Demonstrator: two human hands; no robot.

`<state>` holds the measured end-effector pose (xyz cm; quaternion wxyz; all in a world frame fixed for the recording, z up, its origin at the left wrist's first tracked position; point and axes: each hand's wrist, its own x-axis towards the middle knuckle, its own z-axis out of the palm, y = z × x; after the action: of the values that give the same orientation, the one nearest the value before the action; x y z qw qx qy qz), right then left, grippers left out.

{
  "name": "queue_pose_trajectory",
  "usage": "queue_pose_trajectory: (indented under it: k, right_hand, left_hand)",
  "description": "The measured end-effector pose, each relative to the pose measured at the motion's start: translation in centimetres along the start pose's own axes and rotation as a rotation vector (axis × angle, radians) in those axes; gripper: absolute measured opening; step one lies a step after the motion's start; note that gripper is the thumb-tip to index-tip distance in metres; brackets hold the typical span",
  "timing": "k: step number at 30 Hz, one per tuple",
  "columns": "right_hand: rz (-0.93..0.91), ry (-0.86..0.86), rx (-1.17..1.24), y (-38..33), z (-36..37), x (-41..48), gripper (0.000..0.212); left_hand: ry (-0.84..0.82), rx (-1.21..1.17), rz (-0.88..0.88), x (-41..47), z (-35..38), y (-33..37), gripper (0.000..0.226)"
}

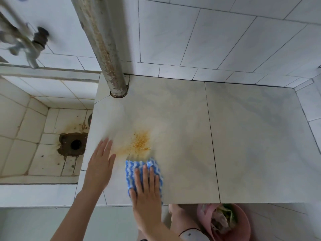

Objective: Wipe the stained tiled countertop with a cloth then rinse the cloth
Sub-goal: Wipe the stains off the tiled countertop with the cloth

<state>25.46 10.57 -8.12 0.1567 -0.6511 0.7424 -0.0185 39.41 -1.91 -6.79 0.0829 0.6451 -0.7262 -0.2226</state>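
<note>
From the head view we see the blue-and-white cloth [133,168] lying on the tiled tabletop [251,136] near its front edge, on the near side of the orange stain [141,142]. The right hand [147,193] presses it flat, fingers [139,178] straight and spread, curled round nothing. The left hand [99,169] rests flat on the tabletop just left of the stain, fingers straight, holding nothing. A tiled sink [26,127] lies to the left, below a tap [33,49].

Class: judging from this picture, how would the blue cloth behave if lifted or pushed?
Probably floppy: the cloth lies flat, rumpled under the right hand. Likely light, as it looks thin. It should slide readily; the countertop looks smooth.
</note>
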Motion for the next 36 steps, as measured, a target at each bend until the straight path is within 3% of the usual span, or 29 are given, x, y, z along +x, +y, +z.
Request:
queue_pose_trajectory:
  k: [5,9,11,16,20,25,30,33,36]
  right_hand:
    - [-0.100,0.024,0.002,2.3,-0.2,0.6,0.051]
    - [0.071,0.068,-0.075,7.1,-0.8,4.0,0.055]
    - [0.108,0.055,-0.114,9.1,-1.3,6.7,0.059]
    - [0.227,0.145,0.016,7.0,-2.5,13.9,0.059]
    - [0.056,0.129,0.019,2.8,-2.2,15.5,0.057]
    - [-0.296,0.114,-0.001,-0.9,-0.1,9.2,0.051]
    - [-0.546,0.047,-0.032,2.0,0.4,6.8,0.050]
    - [-0.588,-0.029,-0.110,5.3,-0.3,10.2,0.048]
    - [-0.449,-0.023,-0.231,6.7,-1.7,15.7,0.053]
  left_hand:
    - [0.017,-0.047,-0.028,-0.4,-0.6,-0.1,0.052]
    - [0.010,0.009,0.007,-0.5,-0.6,-0.6,0.054]
    - [-0.003,0.044,0.030,-0.7,-0.6,-1.0,0.066]
    - [-0.040,0.057,0.026,-2.1,-0.5,-2.2,0.086]
    - [-0.062,-0.007,0.035,-3.5,-0.6,-3.1,0.086]
    - [0.002,-0.044,-0.020,-5.2,-0.7,-3.4,0.071]
    - [-0.018,-0.068,-0.005,-6.7,-0.6,-4.1,0.063]
    - [-0.020,-0.054,0.042,-7.7,-0.3,-4.5,0.065]
    - [-0.023,-0.055,0.069,-8.0,-0.1,-4.9,0.067]
